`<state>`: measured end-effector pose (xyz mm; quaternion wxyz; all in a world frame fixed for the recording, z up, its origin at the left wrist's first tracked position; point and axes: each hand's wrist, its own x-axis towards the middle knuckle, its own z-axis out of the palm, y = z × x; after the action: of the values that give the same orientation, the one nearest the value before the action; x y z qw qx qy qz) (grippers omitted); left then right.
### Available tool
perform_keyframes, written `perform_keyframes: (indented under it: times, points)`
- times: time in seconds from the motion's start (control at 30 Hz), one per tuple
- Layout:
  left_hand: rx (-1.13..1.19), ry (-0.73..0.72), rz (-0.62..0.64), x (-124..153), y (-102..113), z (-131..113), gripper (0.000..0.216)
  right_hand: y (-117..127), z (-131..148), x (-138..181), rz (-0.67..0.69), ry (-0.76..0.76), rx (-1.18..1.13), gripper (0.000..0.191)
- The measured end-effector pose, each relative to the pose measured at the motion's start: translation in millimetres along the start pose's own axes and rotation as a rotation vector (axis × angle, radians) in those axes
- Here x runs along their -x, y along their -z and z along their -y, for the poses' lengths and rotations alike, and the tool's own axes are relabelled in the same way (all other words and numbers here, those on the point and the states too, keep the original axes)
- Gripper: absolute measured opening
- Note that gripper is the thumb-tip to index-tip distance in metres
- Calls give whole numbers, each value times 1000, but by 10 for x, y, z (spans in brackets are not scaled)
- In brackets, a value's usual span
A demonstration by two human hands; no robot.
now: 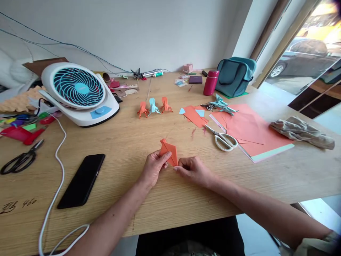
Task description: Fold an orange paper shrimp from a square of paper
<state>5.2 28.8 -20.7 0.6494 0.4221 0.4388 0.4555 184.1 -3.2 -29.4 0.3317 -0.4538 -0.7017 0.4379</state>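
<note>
The left hand is pinching the orange paper between thumb and fingers, over the middle of the near edge of the desk. The right hand is gripping its lower corner, thumb against forefinger. A phone is lying toward the near left corner; three figures are standing toward the far edge.
</note>
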Motion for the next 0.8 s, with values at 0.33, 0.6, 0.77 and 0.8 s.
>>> perform_keyframes:
  times: [0.33,0.6,0.77,0.8]
  points:
    - [37,95,39,-47,81,-86,44,58,-24,20,-101,69,-114,39]
    - [-90,151,128,-3,66,-98,48,127,-63,-3,-177,142,-200,41]
    - [-154,130,163,18,69,-71,54,117,-40,16,-119,116,-141,36]
    - [-159,127,167,19,72,-66,55,117,-39,22,-112,107,-143,35]
